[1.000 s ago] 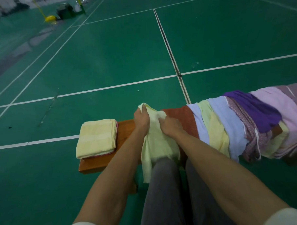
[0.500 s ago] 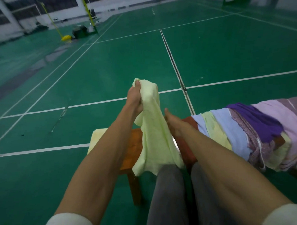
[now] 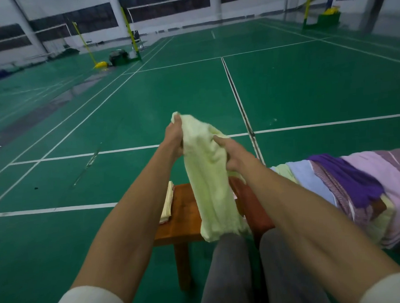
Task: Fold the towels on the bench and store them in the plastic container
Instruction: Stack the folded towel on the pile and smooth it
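While the pale yellow towel [image 3: 209, 180] hangs bunched above the counter [image 3: 185, 213], its long axis runs straight down toward the person's knees. The left hand [image 3: 174, 138] grips the top corner, fingers curled round the cloth. The right hand [image 3: 231, 155] pinches the edge lower down and just to the right, so spreading it probably means drawing the hands apart. Unfolded towels [image 3: 356, 188] lie heaped along the counter to the right; no container shows.

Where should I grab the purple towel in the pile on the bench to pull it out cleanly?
Probably take the purple towel by its upper bunched fold, coming from above. It lies on top of the draped pile, over the patterned towel and beside the pink one, so that ridge is free to pinch.
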